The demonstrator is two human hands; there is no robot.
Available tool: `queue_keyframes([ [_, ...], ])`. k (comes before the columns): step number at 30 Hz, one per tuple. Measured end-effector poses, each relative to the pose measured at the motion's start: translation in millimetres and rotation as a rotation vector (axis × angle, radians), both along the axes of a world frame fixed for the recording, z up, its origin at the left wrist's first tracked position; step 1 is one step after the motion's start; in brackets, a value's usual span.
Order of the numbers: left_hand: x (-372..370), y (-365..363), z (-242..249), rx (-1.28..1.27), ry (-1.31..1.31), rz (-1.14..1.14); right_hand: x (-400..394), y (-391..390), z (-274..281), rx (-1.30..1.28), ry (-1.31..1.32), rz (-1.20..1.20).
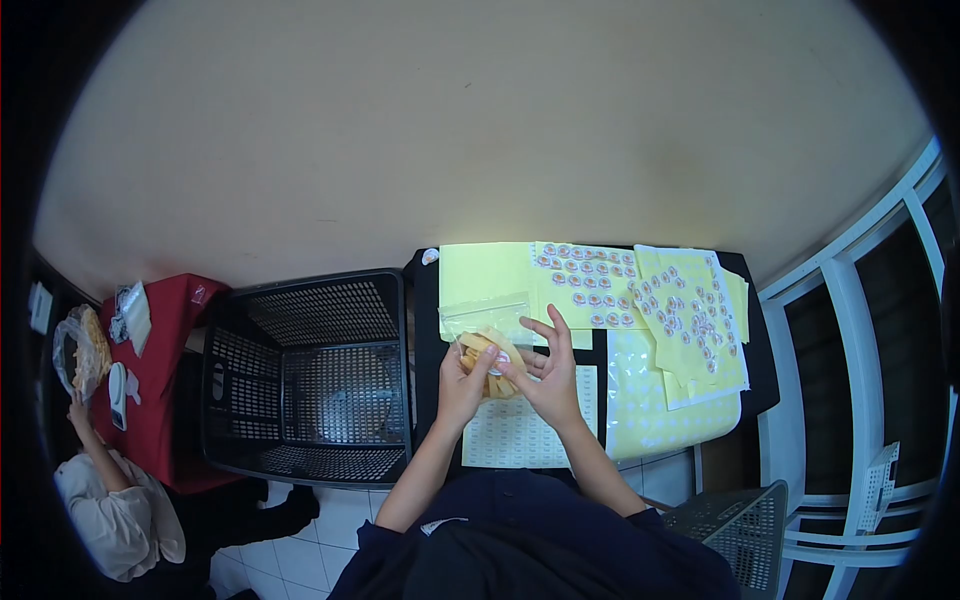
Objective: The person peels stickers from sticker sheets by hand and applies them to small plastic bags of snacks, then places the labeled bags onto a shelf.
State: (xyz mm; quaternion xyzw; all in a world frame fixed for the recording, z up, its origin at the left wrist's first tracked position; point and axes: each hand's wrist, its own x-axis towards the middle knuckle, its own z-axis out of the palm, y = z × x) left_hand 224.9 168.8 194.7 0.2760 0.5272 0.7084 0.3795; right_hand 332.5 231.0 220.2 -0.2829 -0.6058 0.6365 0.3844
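Observation:
A clear zip bag [488, 316] filled with pale yellow strips, which look like chips, is up in front of me over the table. My left hand [460, 385] grips its left side, the thumb lying across the front. On the bag's front is a small round sticker [497, 369]. The thumb of my right hand [548, 385] presses at this sticker, while its other fingers are stretched out and spread on the right of the bag. Under my hands lies a white sheet [530, 440] printed with rows of small marks.
Yellow sticker sheets [585, 285] and a pile of cut sheets [690, 320] cover the back of the black table. To the left stands a black plastic crate [340, 395]. Beyond it, a person [115, 510] reaches toward a bag of snacks [88, 350] by a red-covered table [160, 380].

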Motion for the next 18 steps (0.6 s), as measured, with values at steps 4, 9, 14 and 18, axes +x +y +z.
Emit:
queue_keyframes([
  [4,5,1,-4,0.003,0.010,0.052,3,0,-2,-0.011,0.012,0.016],
  [9,5,1,-7,0.023,0.175,0.001,7,6,-8,-0.112,0.042,0.016],
  [14,6,-4,9,0.019,0.091,-0.084,5,13,-2,-0.091,0.030,-0.040],
  [18,-1,-7,15,0.029,0.111,-0.139,-2,12,2,-0.046,0.046,-0.080],
])
